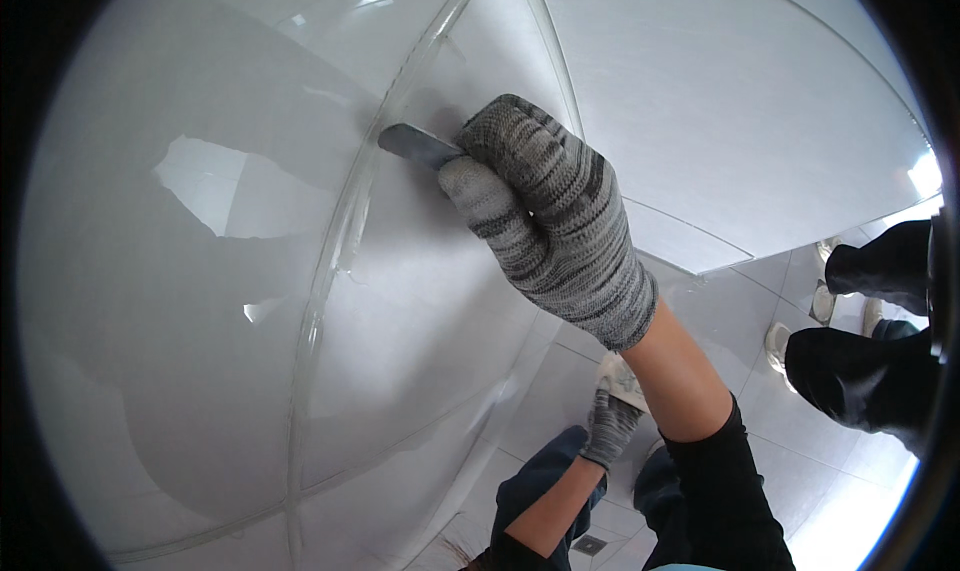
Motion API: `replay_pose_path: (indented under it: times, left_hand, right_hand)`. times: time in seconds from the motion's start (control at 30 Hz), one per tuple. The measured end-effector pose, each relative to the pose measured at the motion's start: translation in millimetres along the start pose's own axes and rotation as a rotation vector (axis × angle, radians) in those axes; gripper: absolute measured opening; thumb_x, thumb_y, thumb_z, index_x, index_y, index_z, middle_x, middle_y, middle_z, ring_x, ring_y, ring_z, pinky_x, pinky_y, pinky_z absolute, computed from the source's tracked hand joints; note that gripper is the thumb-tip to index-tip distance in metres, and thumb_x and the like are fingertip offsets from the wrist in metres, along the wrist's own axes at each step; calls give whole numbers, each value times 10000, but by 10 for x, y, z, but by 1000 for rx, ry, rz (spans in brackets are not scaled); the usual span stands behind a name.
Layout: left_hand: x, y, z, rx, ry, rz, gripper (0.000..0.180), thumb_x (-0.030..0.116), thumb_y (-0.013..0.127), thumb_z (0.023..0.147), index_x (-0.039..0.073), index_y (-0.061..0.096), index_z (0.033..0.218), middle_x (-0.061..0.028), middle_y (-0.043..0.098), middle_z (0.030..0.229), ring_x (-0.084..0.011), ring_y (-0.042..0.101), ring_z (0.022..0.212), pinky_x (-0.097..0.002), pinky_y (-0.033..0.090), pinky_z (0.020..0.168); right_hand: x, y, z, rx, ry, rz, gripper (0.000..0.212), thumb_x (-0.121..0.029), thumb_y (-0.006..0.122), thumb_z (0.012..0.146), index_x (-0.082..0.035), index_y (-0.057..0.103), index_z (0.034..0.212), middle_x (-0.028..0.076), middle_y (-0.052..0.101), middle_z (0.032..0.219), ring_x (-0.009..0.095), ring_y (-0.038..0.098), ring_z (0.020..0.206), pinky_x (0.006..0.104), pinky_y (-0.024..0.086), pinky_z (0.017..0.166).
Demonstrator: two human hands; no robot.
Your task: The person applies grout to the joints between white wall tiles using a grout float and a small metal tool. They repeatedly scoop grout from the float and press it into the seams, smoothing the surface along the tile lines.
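In a striped grey knit glove, my right hand point(560, 221) is closed around a small flat metal scraper point(415, 145) with a rounded end. The scraper's tip lies beside a long joint point(345, 231) between glossy pale panels, where whitish, uneven strips of filler run along the edges. Lower down, my left hand point(612, 426), gloved the same way, is closed near a whitish thing point(622, 381) that I cannot make out. The glove hides part of it. A second joint point(556, 56) rises behind my right hand.
A large glossy panel point(220, 351) with bright reflections fills the left side. Another pale panel point(720, 101) spreads at the upper right. People in dark trousers point(850, 371) and light shoes stand at the right on the tiled floor point(740, 301). A small floor drain point(590, 545) lies near my legs.
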State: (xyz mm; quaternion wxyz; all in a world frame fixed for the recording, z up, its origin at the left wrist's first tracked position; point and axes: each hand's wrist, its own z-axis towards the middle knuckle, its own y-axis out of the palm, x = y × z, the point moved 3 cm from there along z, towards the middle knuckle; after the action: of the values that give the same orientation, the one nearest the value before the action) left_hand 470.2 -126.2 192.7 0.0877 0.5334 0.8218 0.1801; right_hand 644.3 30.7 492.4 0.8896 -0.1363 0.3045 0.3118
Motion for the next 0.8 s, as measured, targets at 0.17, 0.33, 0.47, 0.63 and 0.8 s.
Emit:
replay_pose_path:
  times: [0.17, 0.33, 0.47, 0.63, 0.8]
  left_hand:
    - [11, -8, 53, -117, -26, -8, 471, 323, 449, 966, 108, 403, 1383, -57, 415, 1423, -225, 395, 1293, -400, 294, 1085]
    - [25, -100, 141, -125, -23, 0, 468, 334, 448, 967, 106, 412, 1374, -60, 442, 1397, -220, 404, 1284, -399, 318, 1072]
    - [86, -75, 158, -112, 0, 37, 499, 364, 456, 960, 96, 396, 1376, -103, 447, 1378, -254, 406, 1282, -443, 334, 1062]
    - [194, -95, 68, -177, -5, 54, 561, 391, 470, 944, 84, 345, 1397, -139, 403, 1403, -312, 390, 1290, -509, 298, 1085]
    - [150, -277, 8, -153, -57, 73, 583, 413, 460, 943, 87, 329, 1409, -144, 384, 1418, -324, 377, 1301, -514, 312, 1071]
  right_hand:
    - [-21, 2, 48, 47, -3, -20, 257, -223, 650, 846, 0, 609, 966, 132, 582, 810, 264, 607, 677, 350, 513, 613]
    - [63, 21, 40, 109, 3, 95, 204, -159, 626, 864, -1, 600, 990, 108, 605, 810, 226, 599, 652, 325, 508, 593]
    - [140, -94, -181, 77, 328, 513, 161, -132, 610, 874, -16, 592, 985, 104, 650, 864, 163, 610, 664, 269, 502, 578]
    - [62, -756, -945, -207, 638, 271, 158, -204, 623, 883, -65, 590, 951, 84, 654, 808, 117, 605, 606, 249, 492, 537]
    - [71, -1098, -1791, -700, 1108, -154, 223, -272, 608, 879, -61, 598, 951, 149, 607, 682, 266, 629, 617, 337, 506, 575]
